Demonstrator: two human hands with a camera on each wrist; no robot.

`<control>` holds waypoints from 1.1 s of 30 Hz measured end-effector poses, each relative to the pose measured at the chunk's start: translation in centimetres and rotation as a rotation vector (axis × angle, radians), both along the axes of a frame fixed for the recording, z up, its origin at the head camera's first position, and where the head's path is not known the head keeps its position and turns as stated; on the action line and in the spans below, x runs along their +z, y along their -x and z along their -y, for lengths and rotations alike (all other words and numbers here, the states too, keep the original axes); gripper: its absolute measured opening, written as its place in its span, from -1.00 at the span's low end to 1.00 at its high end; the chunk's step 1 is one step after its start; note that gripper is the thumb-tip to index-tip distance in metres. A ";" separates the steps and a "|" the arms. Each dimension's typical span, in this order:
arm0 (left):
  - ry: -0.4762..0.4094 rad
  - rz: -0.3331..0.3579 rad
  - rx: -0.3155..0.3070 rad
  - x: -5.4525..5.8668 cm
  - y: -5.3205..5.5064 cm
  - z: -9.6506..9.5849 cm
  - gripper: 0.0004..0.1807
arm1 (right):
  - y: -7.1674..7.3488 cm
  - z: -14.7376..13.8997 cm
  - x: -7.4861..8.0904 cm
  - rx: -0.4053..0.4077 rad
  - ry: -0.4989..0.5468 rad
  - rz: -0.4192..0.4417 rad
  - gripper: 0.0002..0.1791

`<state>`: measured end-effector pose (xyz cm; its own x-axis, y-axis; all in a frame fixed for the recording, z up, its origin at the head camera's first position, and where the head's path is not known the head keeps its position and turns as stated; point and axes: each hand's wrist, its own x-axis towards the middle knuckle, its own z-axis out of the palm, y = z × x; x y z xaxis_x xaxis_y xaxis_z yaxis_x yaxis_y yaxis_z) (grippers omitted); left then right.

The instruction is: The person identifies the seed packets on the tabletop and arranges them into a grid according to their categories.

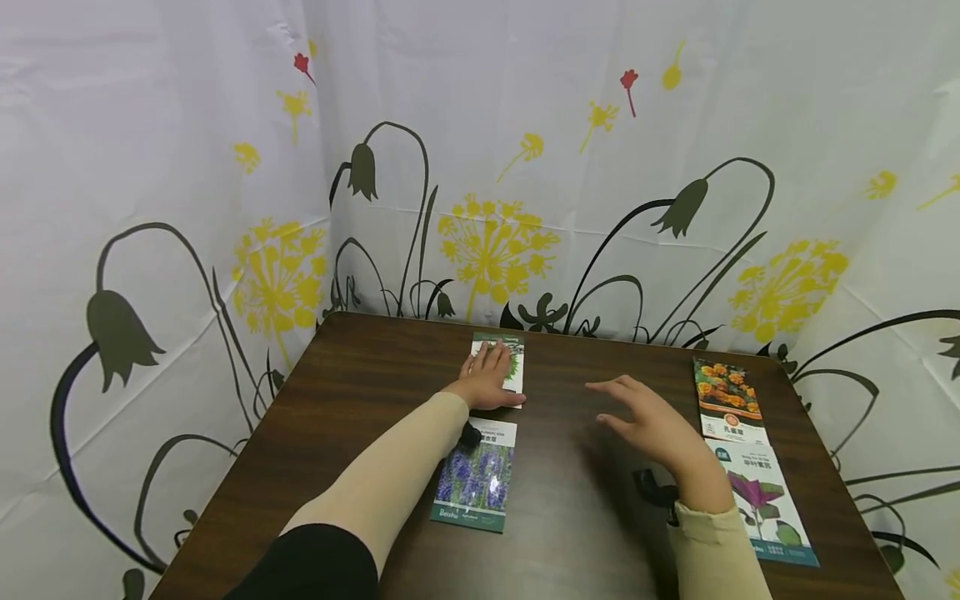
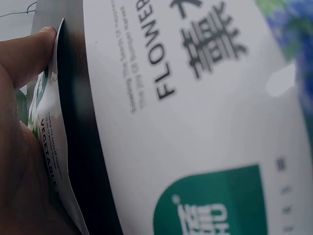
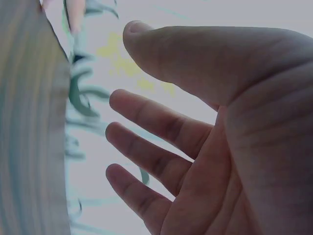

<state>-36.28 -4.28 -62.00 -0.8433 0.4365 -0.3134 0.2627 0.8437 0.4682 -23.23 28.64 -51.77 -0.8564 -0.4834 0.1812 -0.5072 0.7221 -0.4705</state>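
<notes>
My left hand (image 1: 487, 385) lies with straight, spread fingers on a white and green seed packet (image 1: 516, 367) at the back middle of the table. In the left wrist view the thumb (image 2: 34, 51) is at this packet's edge, beside the word "VEGETABLE". Just below it, partly under my left wrist, is a purple-flower seed packet (image 1: 474, 479). My right hand (image 1: 648, 421) hovers over the table to the right, holding nothing. Its fingers (image 3: 146, 115) and thumb are apart in the right wrist view.
Two more packets line the right side of the brown table (image 1: 360, 375): one with orange flowers (image 1: 727, 396), and below it one with a magenta flower (image 1: 765, 500), partly covered by my right forearm. A white flower-print curtain (image 1: 480, 125) hangs behind the table.
</notes>
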 end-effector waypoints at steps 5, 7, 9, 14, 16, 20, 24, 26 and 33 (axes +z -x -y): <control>0.011 0.006 0.002 0.1 0.0 -0.3 0.26 | 0.1 -4.7 0.5 -0.117 0.042 0.011 -0.42; 0.008 0.001 0.004 0.0 -0.1 -0.3 0.25 | 0.1 -6.5 0.4 -0.167 0.054 0.038 -0.41; 0.000 -0.005 0.003 0.1 -0.3 -0.3 0.25 | 0.0 -8.2 0.3 -0.225 0.057 0.076 -0.40; -0.023 -0.007 0.000 0.3 -0.5 -0.3 0.27 | -0.2 -11.4 -0.1 -0.337 0.062 0.168 -0.31; -0.024 -0.011 0.000 0.3 -0.5 -0.2 0.27 | -0.3 -12.3 -0.3 -0.359 0.069 0.172 -0.30; -0.016 -0.024 0.001 0.4 -0.3 -0.2 0.28 | -0.2 -13.6 -0.8 -0.390 0.072 0.147 -0.32; -0.014 -0.026 0.003 0.5 -0.2 -0.3 0.29 | -0.2 -14.8 -1.5 -0.432 0.057 0.142 -0.34; -0.016 -0.026 0.001 0.3 -0.1 -0.3 0.30 | -0.2 -15.3 -2.0 -0.456 0.045 0.151 -0.35; 0.009 -0.001 -0.004 -0.1 0.1 -0.2 0.28 | 0.0 -16.5 -3.7 -0.524 0.013 0.222 -0.31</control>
<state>-36.41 -4.10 -62.08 -0.8421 0.4369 -0.3163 0.2662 0.8467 0.4607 -23.25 45.18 -55.46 -0.9995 0.0171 -0.0273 0.0291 0.8441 -0.5353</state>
